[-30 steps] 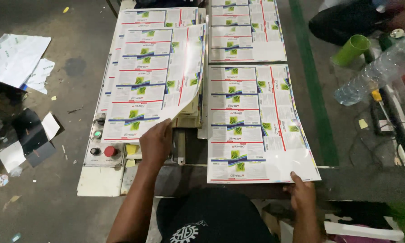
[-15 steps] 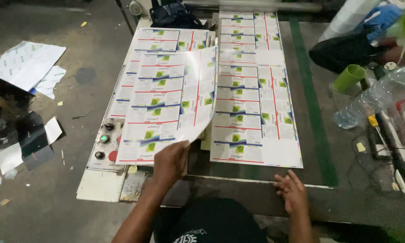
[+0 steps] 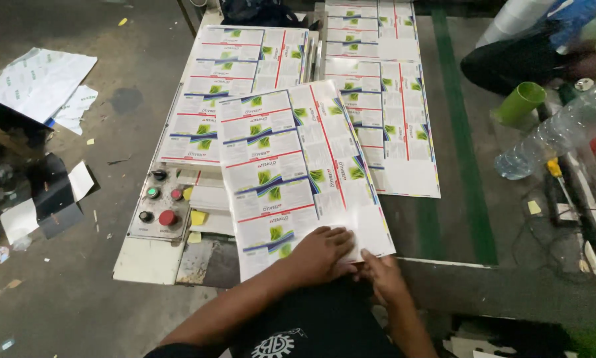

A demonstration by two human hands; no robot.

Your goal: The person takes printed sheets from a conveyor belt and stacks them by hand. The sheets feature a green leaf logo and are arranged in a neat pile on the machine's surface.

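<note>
Obs., head view looking down at a work bench.

Top printed sheet: large, glossy, white, carrying rows of repeated green-and-white labels with red and blue rules. It lies skewed across the bench, its far end overlapping the left stack of printed sheets and its near edge overhanging the bench toward the person. The skew suggests it is being handled alone, apart from the squared piles beneath.

Left hand: palm down, fingers spread flat on the sheet's near margin, close to the near right corner. Pressing rather than gripping; it seems placed to pin the sheet.

Right hand: just beside the left, touching it or nearly so, fingers curled at the sheet's near edge. Appears to pinch the edge, but the fingertips are partly hidden, so I cannot tell for certain.

So the sheet runs away from both hands, up and left; only its near right corner lies under them.

Surroundings: right stack of printed sheets lies flat, partly covered by the skewed sheet. A control panel with red, green and dark round buttons sits left of the sheet at the bench's edge. A clear plastic bottle and a green tube are well off to the right. Loose paper scraps lie on the floor at left.
</note>
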